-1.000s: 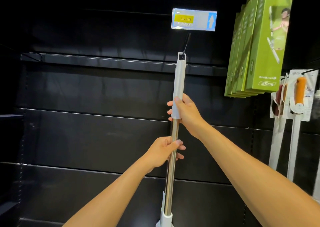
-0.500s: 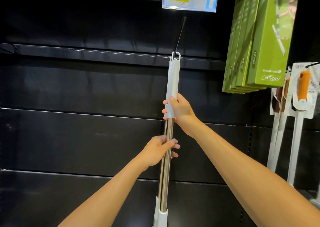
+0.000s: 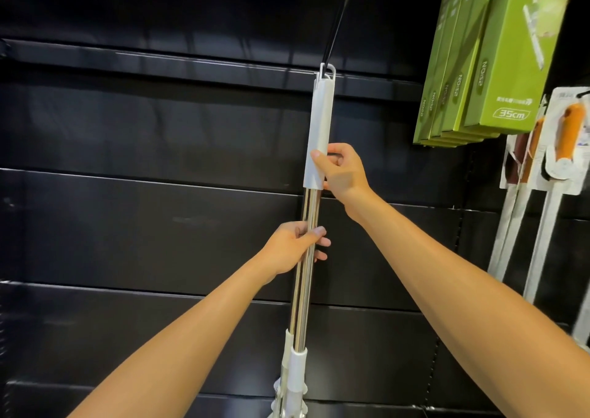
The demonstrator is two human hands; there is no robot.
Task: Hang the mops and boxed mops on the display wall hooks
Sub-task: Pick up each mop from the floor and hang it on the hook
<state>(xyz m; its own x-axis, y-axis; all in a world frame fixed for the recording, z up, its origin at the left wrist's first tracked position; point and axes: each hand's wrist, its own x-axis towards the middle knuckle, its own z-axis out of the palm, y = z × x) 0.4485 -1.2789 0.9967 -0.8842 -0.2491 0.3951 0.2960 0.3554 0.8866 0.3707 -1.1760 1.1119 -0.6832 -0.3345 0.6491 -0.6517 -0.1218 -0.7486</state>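
A mop with a steel pole and white grip sleeve stands upright in the middle of the view. Its top loop sits on the black wall hook. A second pole seems to lie just behind it. My right hand grips the lower end of the white sleeve. My left hand grips the steel pole lower down. The mop head at the bottom is cut off by the frame edge. Several green boxed mops hang on the wall at the upper right.
The display wall is made of black horizontal panels with ledges. At the right edge hang carded mops with orange handles and white poles. Slotted uprights run down the wall below the green boxes.
The view has tilted down, so the price tag has left the top of the frame. The mop's loop is farther back along the hook. Both hands keep their grip on the pole.
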